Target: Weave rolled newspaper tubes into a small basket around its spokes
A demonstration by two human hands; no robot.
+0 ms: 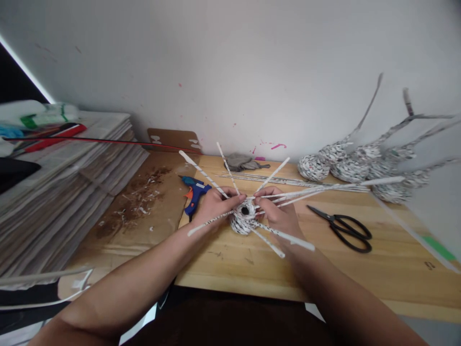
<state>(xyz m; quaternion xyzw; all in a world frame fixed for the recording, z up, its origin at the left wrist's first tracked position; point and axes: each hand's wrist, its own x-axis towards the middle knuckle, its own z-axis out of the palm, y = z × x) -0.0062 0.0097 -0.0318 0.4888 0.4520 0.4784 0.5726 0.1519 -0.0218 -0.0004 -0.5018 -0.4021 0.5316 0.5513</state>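
Observation:
Between my hands, just over the wooden table, is a small round woven piece (242, 225) of rolled paper strips, with a dark hole at its top. Several white paper sticks (275, 173) fan out from it on all sides. My left hand (217, 205) grips its left side, thumb pressed near the rim and the other fingers mostly hidden behind. My right hand (275, 210) pinches the far right of the rim, where a few long paper sticks run off to the right. To the left of my left hand lies a blue hot glue gun (196, 194).
Black-handled scissors (344, 229) lie on the wooden table (230, 262) to the right. Several finished-looking woven paper pieces (313, 167) with long stems stand at the back right. Long paper sticks (295, 181) and a grey cloth (242, 162) lie behind. Stacked newspapers (97, 163) rise at left.

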